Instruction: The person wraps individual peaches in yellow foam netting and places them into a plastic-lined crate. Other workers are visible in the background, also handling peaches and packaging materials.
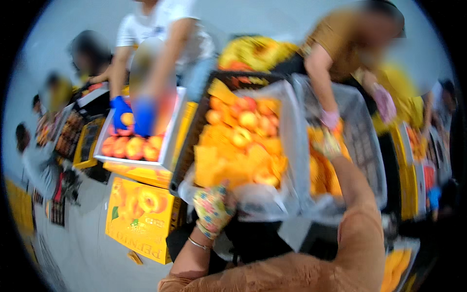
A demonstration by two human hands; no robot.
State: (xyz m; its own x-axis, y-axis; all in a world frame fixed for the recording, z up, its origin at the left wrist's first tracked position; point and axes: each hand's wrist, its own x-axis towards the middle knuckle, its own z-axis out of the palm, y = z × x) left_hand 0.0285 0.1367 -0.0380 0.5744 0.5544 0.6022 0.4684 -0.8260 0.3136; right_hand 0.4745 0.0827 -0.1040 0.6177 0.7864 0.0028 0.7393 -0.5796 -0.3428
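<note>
My left hand (213, 210), in a floral glove, is at the near left edge of a plastic-lined crate (292, 146). Blur hides whether its curled fingers hold anything. Inside that crate are peaches (249, 119) among orange packing sleeves (219, 157). With a similar glove on, my right hand (329, 145) reaches into a second lined crate (365, 146), over a pile of orange sleeves (323, 173). Its fingertips are too blurred to show a grip. Just beyond it, a co-worker's pink-gloved hand (329, 117) reaches into the same crate.
At left, a person's blue-gloved hands (122, 113) work over a white-edged box (169, 146) of peaches. A yellow printed carton (140, 215) bearing writing stands on the floor (84, 233). Across from me bends a co-worker in brown (335, 40). More sleeves (396, 268) lie lower right.
</note>
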